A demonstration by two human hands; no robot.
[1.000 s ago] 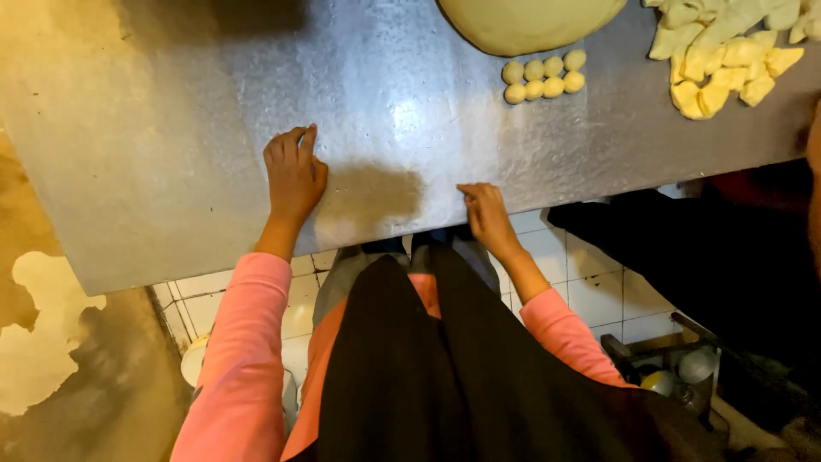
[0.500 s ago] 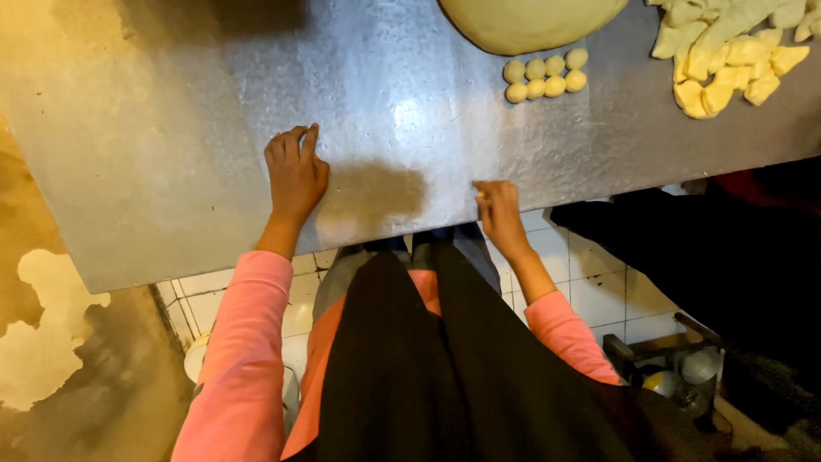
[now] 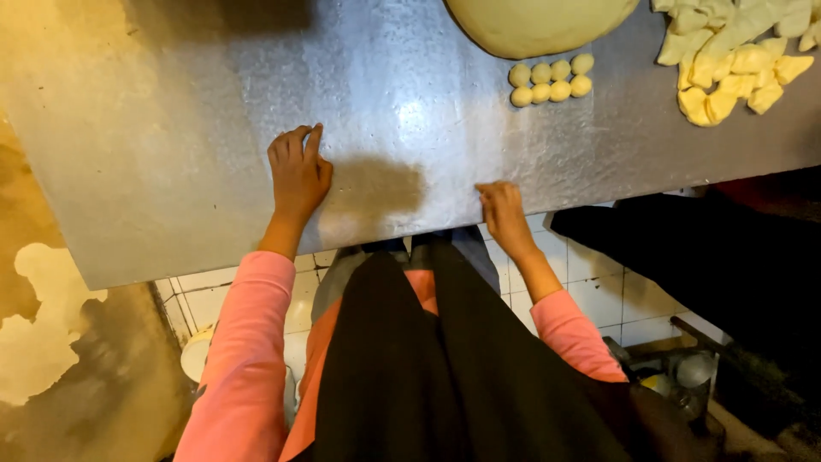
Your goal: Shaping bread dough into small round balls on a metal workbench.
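The left hand (image 3: 299, 171) lies flat on the metal bench (image 3: 154, 128), palm down, its fingers held close together and pointing toward 12 o'clock. It holds nothing. The right hand (image 3: 505, 214) rests at the near edge of the bench with its fingers curled loosely over the rim; I cannot tell if it grips the edge or only touches it. It also holds nothing.

The nearest things are the small dough balls (image 3: 552, 79), seven pale yellow pieces in two short rows. They lie at about 1 o'clock from the right hand, well apart from it, and touch one another. Just beyond them, at 12 o'clock, sits a large dough mound (image 3: 534, 21), cut off by the top of the view. At 2 o'clock from the right hand there is a pile of cut dough strips (image 3: 735, 60), a brighter yellow.

In my judgement the small balls are light and soft, and they will dent or flatten under a firm pinch. A gentle hold with the fingertips on two opposite sides, or a scoop from below, seems the safest. They may stick a little to each other. The bench surface looks dull and dusty, perhaps floured, so they probably lift off easily. The big mound looks heavy and slack; it likely needs both hands spread under it.
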